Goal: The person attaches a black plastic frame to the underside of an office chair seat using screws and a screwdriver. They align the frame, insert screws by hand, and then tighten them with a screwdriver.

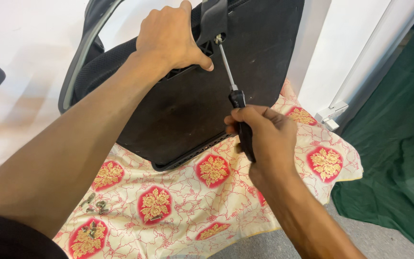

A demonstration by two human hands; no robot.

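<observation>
A black chair seat [192, 100] stands on edge, its flat underside facing me. My left hand [168, 38] grips a black plastic bracket [212, 21] at the top of the seat, fingers curled over the edge. In my right hand [262, 132] is a screwdriver [235, 93] with a black handle and a metal shaft. Its tip sits on a screw [218, 39] in the bracket. A black mesh backrest with a grey frame [85, 52] shows behind the seat at the left.
A cream cloth with red and gold flower medallions [178, 206] lies under the seat. Several loose metal screws [94, 206] lie on it at the lower left. A dark green cloth [398, 144] covers the floor at right, beside a white wall and rail [355, 76].
</observation>
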